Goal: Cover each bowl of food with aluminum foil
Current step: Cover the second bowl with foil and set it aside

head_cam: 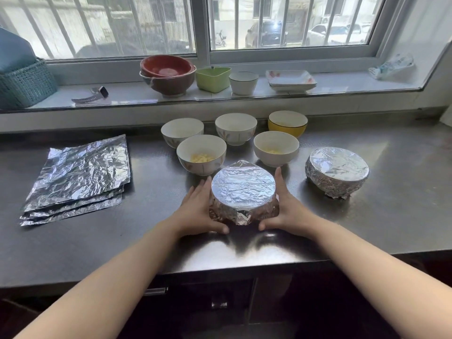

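Both hands are cupping a round foil-wrapped bowl (244, 192) near the front edge of the grey stainless-steel counter (391, 216). Left hand (199, 211) is pressing its palm against the bowl's left side, fingers lying nearly straight along the crinkled foil and thumb reaching round the near side. Right hand (287, 209) is mirroring it on the right side, fingers extended upward along the wall and thumb pointing inward at the base. Foil is lying flat and taut over the bowl's mouth, with a folded flap hanging down at the front.

To the right, well apart, a second foil-covered bowl (337, 171) is sitting on the counter. Behind the held bowl, five uncovered bowls are standing in a cluster: a white bowl with pale yellow food pieces (201, 154) just behind-left, another white bowl with yellow food (276, 148) just behind-right, two white bowls (182, 130) (236, 127) further back whose contents I cannot make out, and a yellow bowl with a white inside (287, 123) at the back right. A stack of crumpled aluminium foil sheets (78, 179) is lying on the left of the counter.

On the white windowsill (354, 88) are resting stacked red-brown bowls (168, 74), a green heart-shaped dish (212, 78), a small white bowl with a dark rim (243, 81), square white plates (290, 80), a wristwatch (91, 95) and a teal woven basket (24, 84).
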The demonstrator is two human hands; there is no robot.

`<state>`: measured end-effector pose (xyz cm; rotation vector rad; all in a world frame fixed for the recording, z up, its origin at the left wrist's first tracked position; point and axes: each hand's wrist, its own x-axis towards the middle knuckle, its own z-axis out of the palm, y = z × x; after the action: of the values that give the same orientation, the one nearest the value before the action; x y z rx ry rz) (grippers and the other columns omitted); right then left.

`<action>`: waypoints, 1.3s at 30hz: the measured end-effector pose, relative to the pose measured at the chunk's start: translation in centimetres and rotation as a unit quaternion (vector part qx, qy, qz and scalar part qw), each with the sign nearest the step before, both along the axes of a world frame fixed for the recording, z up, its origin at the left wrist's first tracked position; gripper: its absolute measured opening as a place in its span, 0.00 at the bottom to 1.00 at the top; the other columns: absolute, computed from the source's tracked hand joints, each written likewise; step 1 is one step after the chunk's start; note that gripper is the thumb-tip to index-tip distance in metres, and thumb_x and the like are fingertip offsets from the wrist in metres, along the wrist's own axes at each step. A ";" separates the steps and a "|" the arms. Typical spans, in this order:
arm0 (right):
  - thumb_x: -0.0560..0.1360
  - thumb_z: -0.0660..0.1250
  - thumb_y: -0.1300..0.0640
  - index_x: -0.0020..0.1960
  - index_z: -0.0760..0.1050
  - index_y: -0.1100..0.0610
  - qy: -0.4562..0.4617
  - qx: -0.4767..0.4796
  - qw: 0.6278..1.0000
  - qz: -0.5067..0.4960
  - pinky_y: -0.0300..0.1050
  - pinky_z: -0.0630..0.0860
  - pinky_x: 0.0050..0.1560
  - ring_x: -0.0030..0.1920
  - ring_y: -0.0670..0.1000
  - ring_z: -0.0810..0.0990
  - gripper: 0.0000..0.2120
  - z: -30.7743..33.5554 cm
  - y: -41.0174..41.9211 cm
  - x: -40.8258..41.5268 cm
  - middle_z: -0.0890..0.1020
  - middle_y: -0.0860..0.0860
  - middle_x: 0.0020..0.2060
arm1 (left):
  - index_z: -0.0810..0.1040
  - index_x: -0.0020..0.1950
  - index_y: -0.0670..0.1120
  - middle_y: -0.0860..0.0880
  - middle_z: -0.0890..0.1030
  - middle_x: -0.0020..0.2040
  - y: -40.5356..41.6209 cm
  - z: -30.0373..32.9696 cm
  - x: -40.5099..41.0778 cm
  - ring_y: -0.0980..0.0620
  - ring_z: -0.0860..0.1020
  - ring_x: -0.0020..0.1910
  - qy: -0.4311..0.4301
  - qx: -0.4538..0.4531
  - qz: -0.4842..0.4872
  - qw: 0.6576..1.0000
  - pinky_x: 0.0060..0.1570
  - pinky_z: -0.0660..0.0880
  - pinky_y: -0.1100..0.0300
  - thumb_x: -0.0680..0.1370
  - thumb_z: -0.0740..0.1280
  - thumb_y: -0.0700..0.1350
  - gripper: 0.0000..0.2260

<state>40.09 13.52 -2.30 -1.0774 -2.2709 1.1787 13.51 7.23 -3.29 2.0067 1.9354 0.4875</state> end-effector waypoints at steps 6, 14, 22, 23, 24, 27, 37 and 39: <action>0.61 0.58 0.19 0.79 0.43 0.44 0.040 0.086 0.994 -0.059 0.41 0.56 0.72 0.76 0.39 0.56 0.56 2.6 -0.5 2.0 0.55 0.41 0.78 | 0.41 0.79 0.46 0.50 0.46 0.80 -2.7 4.4 -1.7 0.54 0.47 0.78 -0.098 -0.013 0.026 0.995 0.71 0.47 0.62 0.57 0.66 0.69 0.61; 0.85 0.51 0.52 0.75 0.66 0.56 0.045 0.118 0.992 -0.009 0.34 0.63 0.69 0.70 0.45 0.66 0.21 8.2 1.4 -4.2 0.70 0.50 0.72 | 0.43 0.80 0.46 0.48 0.44 0.80 -1.5 6.8 5.4 0.51 0.43 0.78 0.016 0.078 -0.032 0.996 0.77 0.44 0.53 0.64 0.69 0.71 0.57; 0.85 0.49 0.50 0.77 0.61 0.56 -0.182 0.153 0.968 0.083 0.36 0.50 0.72 0.77 0.47 0.57 0.23 7.3 4.1 -7.0 0.62 0.50 0.77 | 0.42 0.79 0.43 0.45 0.46 0.80 -1.1 4.4 5.9 0.44 0.44 0.79 0.167 0.086 -0.041 0.981 0.77 0.46 0.49 0.64 0.47 0.79 0.55; 0.85 0.49 0.50 0.77 0.62 0.56 -0.180 0.147 0.970 0.075 0.38 0.52 0.72 0.76 0.48 0.59 0.23 7.3 4.1 -7.0 0.64 0.51 0.76 | 0.42 0.80 0.43 0.45 0.47 0.80 -1.1 4.4 5.8 0.44 0.45 0.79 0.177 0.090 -0.043 0.979 0.77 0.46 0.49 0.65 0.46 0.79 0.54; 0.85 0.49 0.49 0.77 0.63 0.56 -0.172 0.139 0.973 0.064 0.40 0.55 0.73 0.75 0.49 0.62 0.23 7.1 4.1 -7.0 0.66 0.52 0.75 | 0.43 0.80 0.43 0.45 0.47 0.80 -1.1 4.4 5.8 0.43 0.46 0.78 0.184 0.091 -0.044 0.978 0.77 0.46 0.49 0.66 0.47 0.78 0.54; 0.84 0.51 0.48 0.74 0.68 0.56 -0.140 0.105 0.984 0.030 0.51 0.62 0.74 0.72 0.53 0.69 0.22 6.8 4.3 -7.2 0.73 0.53 0.71 | 0.45 0.79 0.42 0.45 0.49 0.80 -1.1 4.5 5.8 0.44 0.45 0.79 0.197 0.082 -0.046 0.976 0.77 0.45 0.50 0.66 0.50 0.77 0.53; 0.85 0.50 0.53 0.68 0.72 0.63 -0.010 -0.020 0.998 -0.061 0.44 0.68 0.69 0.63 0.50 0.75 0.20 6.4 3.5 -7.2 0.77 0.58 0.65 | 0.49 0.79 0.43 0.46 0.50 0.80 -1.0 4.6 5.3 0.47 0.45 0.79 0.167 0.084 -0.056 0.981 0.76 0.43 0.54 0.65 0.61 0.76 0.55; 0.85 0.50 0.53 0.68 0.73 0.63 -0.005 -0.015 0.997 -0.069 0.47 0.68 0.70 0.64 0.51 0.75 0.21 6.4 3.1 -7.1 0.77 0.58 0.65 | 0.47 0.79 0.44 0.47 0.47 0.80 -1.1 4.9 4.9 0.49 0.42 0.79 0.141 0.059 -0.051 0.987 0.76 0.42 0.55 0.63 0.64 0.75 0.57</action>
<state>33.01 16.65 4.08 -1.2330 -2.1527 1.1583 18.43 6.17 1.61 2.3465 1.9881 0.3118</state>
